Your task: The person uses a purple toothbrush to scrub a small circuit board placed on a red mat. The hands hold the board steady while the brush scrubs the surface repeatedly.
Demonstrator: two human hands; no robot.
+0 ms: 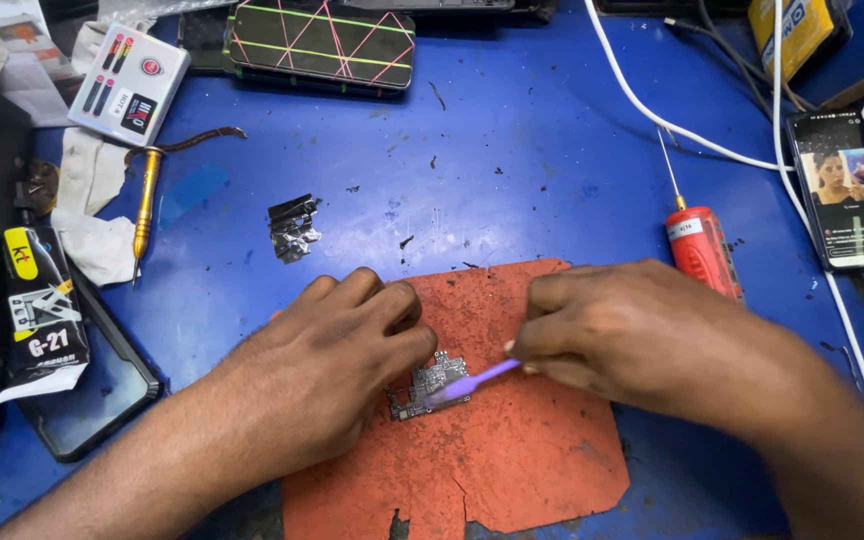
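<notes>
A small grey circuit board (430, 384) lies on a worn red mat (512, 450) at the near middle of the blue work surface. My left hand (337, 355) rests on the mat with its fingers pressing the board's left edge. My right hand (632, 340) grips a thin purple tool (477, 380) whose tip touches the board's top. The tool looks blurred.
A red-handled pick (700, 245) lies right of the mat, and a lit phone (847, 190) with white cables lies farther right. A gold screwdriver (144, 205), crumpled foil (294, 228), a glue tube (40, 310) on a dark phone, and a patterned phone back (322, 42) lie left and behind.
</notes>
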